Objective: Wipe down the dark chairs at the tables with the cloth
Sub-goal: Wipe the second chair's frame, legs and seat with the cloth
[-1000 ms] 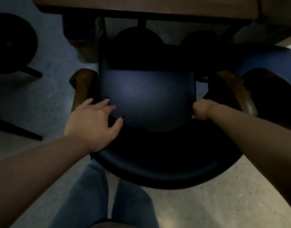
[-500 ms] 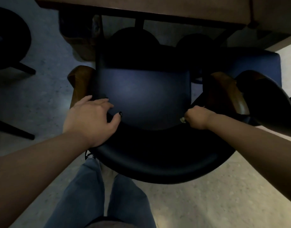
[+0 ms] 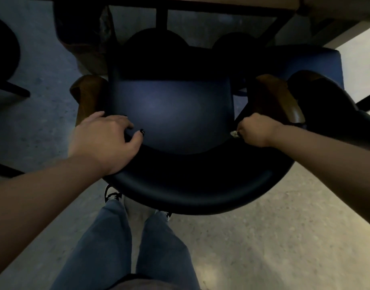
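Note:
A dark blue chair (image 3: 171,114) with a curved backrest (image 3: 192,191) and brown wooden armrests stands in front of me, its seat pointing toward the table. My left hand (image 3: 104,141) grips the left end of the backrest, thumb on the inner side. My right hand (image 3: 256,129) is fisted at the right inner corner of the seat, below the right armrest (image 3: 278,97). A small pale scrap of the cloth (image 3: 234,133) shows at its fingers; the rest of the cloth is hidden in the fist.
A wooden table (image 3: 221,3) with a dark frame runs along the top. A second dark chair (image 3: 334,105) stands close on the right, a round dark stool (image 3: 2,53) at far left. My jeans-clad legs (image 3: 125,248) are right behind the backrest on speckled floor.
My right hand has slid along the right inner edge of the seat toward me and slightly left. The left hand keeps its grip on the backrest.

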### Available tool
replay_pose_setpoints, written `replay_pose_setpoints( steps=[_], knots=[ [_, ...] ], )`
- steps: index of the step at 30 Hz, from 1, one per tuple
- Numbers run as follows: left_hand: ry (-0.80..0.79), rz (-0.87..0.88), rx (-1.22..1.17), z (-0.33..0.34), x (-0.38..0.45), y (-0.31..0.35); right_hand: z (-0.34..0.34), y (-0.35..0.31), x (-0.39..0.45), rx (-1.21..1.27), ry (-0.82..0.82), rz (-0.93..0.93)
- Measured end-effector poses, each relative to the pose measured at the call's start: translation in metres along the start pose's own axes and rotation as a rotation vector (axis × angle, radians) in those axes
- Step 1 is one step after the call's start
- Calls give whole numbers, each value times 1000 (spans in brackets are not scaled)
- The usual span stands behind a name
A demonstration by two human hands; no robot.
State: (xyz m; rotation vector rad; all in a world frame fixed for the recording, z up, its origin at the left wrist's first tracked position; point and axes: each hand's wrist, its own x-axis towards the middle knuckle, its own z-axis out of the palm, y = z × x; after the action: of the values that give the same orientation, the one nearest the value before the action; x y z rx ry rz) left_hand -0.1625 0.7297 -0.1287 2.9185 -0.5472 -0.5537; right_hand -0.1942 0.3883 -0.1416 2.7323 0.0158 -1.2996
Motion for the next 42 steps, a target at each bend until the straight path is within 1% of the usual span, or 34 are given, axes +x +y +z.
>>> replay_pose_setpoints(
  steps=[2,6,8,9,11,14,16,18,21,24,26,30,35,38,40,42],
  knots=[
    [-7,-1,5,0,0,0,6,-18,-24,75,45,-46],
    [-9,-3,-19,-3,0,0,18,-56,-82,285,158,-270],
    [-5,-1,-23,-3,0,1,18,-58,-95,358,215,-318],
    [-4,-2,-26,-3,0,1,16,-55,-94,367,215,-331],
    [8,-11,-37,-3,-1,2,10,-43,-77,309,152,-308],
    [5,-20,-22,-2,-1,2,6,-30,-27,98,12,-186],
    [16,-23,-16,-1,-1,2,9,-30,4,-16,-50,-137],
    [21,-23,-24,-1,-1,2,14,-36,27,-61,-107,-95],
    [29,-24,-23,-1,-2,2,24,-62,50,-24,-129,-87],
    [45,-28,-18,-2,-2,2,36,-100,62,117,-126,-113],
    [52,-22,-19,-3,-3,3,38,-110,63,218,-123,-123],
    [67,-27,-17,-3,-3,4,26,-94,31,399,-58,-180],
    [42,-49,-29,-5,-4,5,14,-86,-60,475,64,-433],
    [30,-56,-40,-5,-4,5,17,-78,-111,528,137,-530],
    [41,-57,-45,-5,-4,5,19,-73,-119,546,172,-573],
    [56,-63,-53,-5,-4,5,18,-71,-103,528,185,-547]
  ],
)
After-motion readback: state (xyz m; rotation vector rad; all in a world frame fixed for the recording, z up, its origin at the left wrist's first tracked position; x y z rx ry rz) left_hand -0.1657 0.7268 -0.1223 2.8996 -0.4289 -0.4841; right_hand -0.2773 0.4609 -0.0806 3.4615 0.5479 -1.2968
